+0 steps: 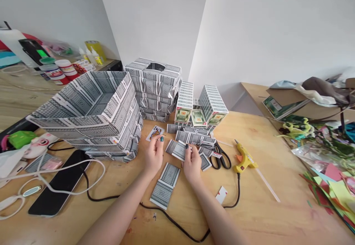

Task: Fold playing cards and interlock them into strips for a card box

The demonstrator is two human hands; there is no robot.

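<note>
My right hand (192,164) is closed, thumb and fingers pinched at the edge of a grey-backed playing card (179,150). My left hand (154,156) is closed too, its fingertips pressed together; whether anything is between them is hidden. Just beyond it a face-up playing card (155,132) lies on the table. Two grey-backed cards (162,193) overlap on the wood between my forearms. More loose cards (195,137) are heaped behind my right hand, with black-handled scissors (221,160) beside them.
Left stands an open box made of cards (122,115), with a card-covered box (158,89) behind it. Card packs (213,104) are stacked at the back. A yellow glue gun (245,160) lies right, its black cable (177,224) crossing in front. A phone (59,185) lies left; paper scraps (334,185) lie right.
</note>
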